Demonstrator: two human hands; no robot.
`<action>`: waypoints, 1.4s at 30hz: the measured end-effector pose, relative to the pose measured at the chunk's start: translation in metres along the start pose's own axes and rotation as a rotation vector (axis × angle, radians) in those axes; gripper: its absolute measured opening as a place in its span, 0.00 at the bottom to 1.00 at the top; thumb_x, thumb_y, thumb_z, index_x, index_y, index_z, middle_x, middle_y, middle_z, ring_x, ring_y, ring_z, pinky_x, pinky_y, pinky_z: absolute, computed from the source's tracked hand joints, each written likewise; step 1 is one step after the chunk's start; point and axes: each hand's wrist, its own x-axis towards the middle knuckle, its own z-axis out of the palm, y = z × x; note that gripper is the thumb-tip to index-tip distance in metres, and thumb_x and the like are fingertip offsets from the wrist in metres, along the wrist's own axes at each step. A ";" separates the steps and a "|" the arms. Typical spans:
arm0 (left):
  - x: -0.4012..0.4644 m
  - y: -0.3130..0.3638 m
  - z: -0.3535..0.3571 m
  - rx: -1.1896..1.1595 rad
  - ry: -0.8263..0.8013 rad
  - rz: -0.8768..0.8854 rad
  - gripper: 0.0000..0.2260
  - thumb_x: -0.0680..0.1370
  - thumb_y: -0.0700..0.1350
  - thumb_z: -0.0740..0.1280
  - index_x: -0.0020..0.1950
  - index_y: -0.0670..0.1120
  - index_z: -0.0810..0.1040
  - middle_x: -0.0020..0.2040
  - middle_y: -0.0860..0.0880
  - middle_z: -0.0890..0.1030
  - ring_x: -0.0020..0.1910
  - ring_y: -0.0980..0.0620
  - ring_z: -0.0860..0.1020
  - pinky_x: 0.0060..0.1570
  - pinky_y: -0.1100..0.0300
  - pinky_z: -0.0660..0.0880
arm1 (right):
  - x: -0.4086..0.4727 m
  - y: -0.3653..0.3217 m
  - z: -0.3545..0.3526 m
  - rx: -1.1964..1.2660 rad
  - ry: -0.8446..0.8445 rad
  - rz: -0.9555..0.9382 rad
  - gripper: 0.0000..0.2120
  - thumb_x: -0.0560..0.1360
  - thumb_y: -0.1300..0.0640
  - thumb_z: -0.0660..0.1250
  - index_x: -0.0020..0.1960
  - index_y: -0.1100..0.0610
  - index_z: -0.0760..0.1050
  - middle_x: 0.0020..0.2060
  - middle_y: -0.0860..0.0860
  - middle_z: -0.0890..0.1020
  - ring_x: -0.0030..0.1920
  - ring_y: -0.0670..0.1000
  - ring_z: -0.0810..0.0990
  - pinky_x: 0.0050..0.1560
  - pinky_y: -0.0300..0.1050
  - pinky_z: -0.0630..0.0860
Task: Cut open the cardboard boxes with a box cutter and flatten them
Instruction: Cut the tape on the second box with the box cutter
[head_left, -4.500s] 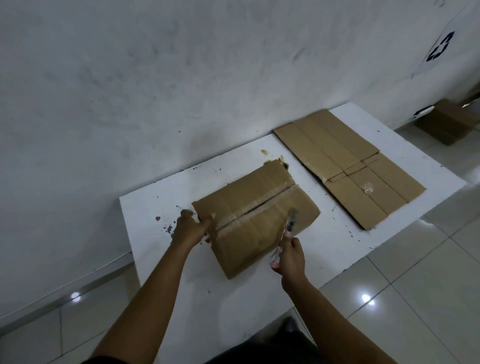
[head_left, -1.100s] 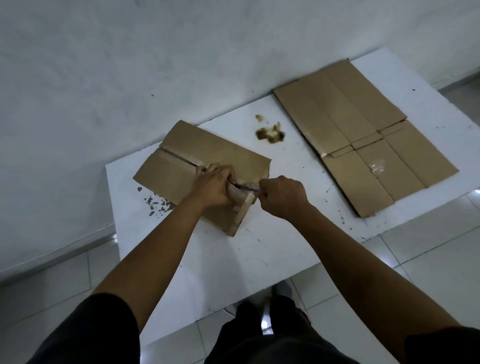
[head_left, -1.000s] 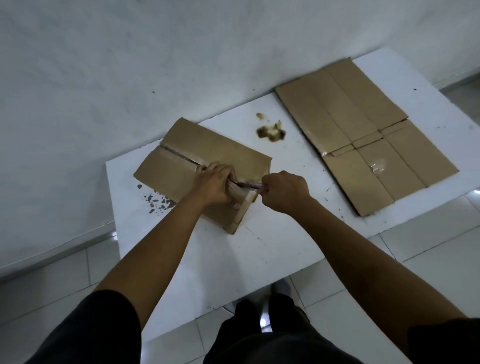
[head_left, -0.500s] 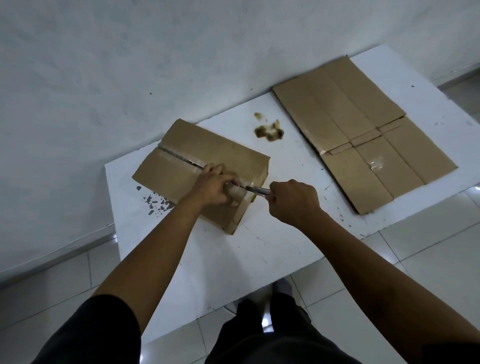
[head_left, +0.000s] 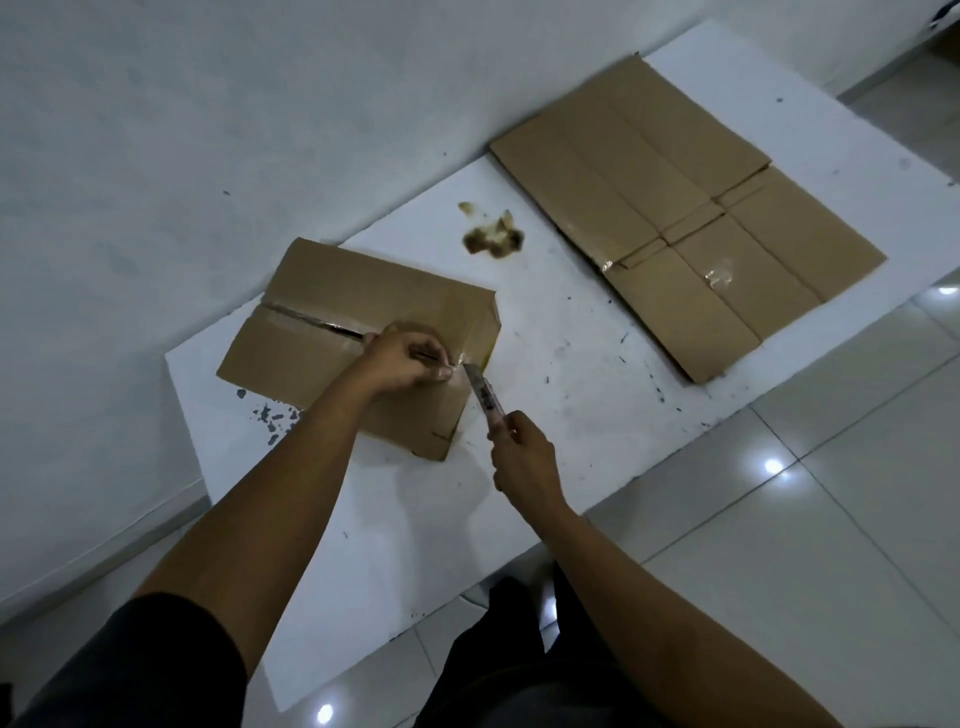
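Observation:
A brown cardboard box (head_left: 322, 301) lies on the white table (head_left: 561, 395), its taped top seam slit open along the left part. My left hand (head_left: 402, 358) rests on the box top at the seam with its fingers curled into the slit near the right end. My right hand (head_left: 522, 457) grips a box cutter (head_left: 485, 397), whose blade tip points up at the box's right edge, just beside my left fingers. A second cardboard box (head_left: 675, 208) lies flattened on the right part of the table.
A brown stain with torn scraps (head_left: 493, 236) marks the table between the two boxes. The wall (head_left: 260, 104) runs right behind the table. Chipped dark spots (head_left: 270, 415) sit near the left edge. Glossy floor tiles (head_left: 831, 519) lie to the right.
My right hand has drawn the box cutter out of the seam and back toward me, past the box's right edge. The left hand stays on the seam.

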 end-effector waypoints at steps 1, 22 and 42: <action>-0.003 0.004 -0.001 -0.017 0.005 0.000 0.15 0.63 0.60 0.78 0.46 0.56 0.85 0.53 0.56 0.83 0.58 0.54 0.78 0.65 0.52 0.72 | -0.001 0.003 0.005 0.041 -0.003 0.000 0.18 0.82 0.43 0.59 0.49 0.59 0.73 0.33 0.53 0.74 0.32 0.51 0.70 0.34 0.48 0.71; 0.000 0.001 0.005 -0.136 0.033 0.056 0.05 0.77 0.40 0.72 0.51 0.44 0.84 0.48 0.55 0.82 0.43 0.70 0.74 0.35 0.80 0.66 | -0.012 0.025 0.034 0.167 0.073 -0.071 0.18 0.82 0.42 0.60 0.42 0.55 0.69 0.28 0.46 0.69 0.30 0.49 0.65 0.33 0.49 0.65; -0.005 0.002 0.003 -0.236 0.030 0.041 0.03 0.76 0.40 0.73 0.45 0.47 0.83 0.51 0.49 0.84 0.54 0.54 0.79 0.55 0.58 0.72 | -0.031 0.035 0.041 0.159 0.073 -0.036 0.17 0.81 0.43 0.59 0.39 0.52 0.67 0.28 0.48 0.70 0.30 0.50 0.66 0.33 0.49 0.65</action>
